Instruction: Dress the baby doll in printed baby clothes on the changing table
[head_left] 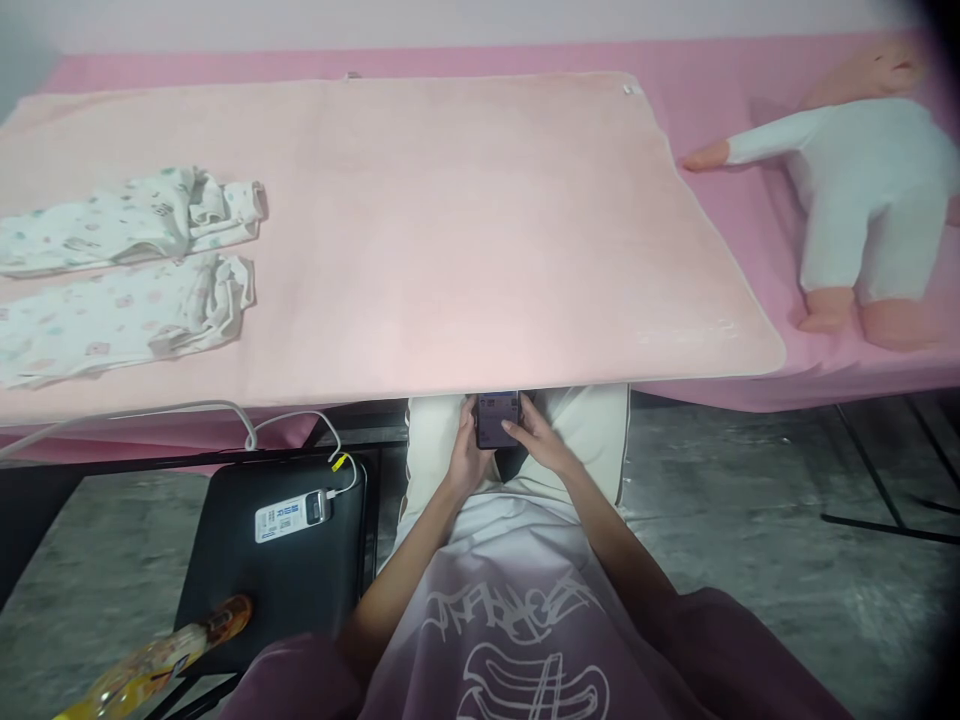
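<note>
A dark smartphone [496, 425] with its screen lit is held upright over my lap, just below the table's near edge. My left hand [469, 450] wraps round its left side. My right hand [541, 440] grips the right edge, with the thumb resting over the lower screen. What the screen says is too small to read. Beyond the phone, a pale pink mat [465, 230] covers much of the pink surface. Two folded baby garments with small prints, an upper one [142, 220] and a lower one [127, 315], lie at its left end.
A baby doll [862, 190] in white clothing lies at the far right. To my left, a black chair [225, 560] carries a white power bank [289, 515] with a cable [300, 413] running up left. A bottle [157, 665] with an orange cap is at the lower left.
</note>
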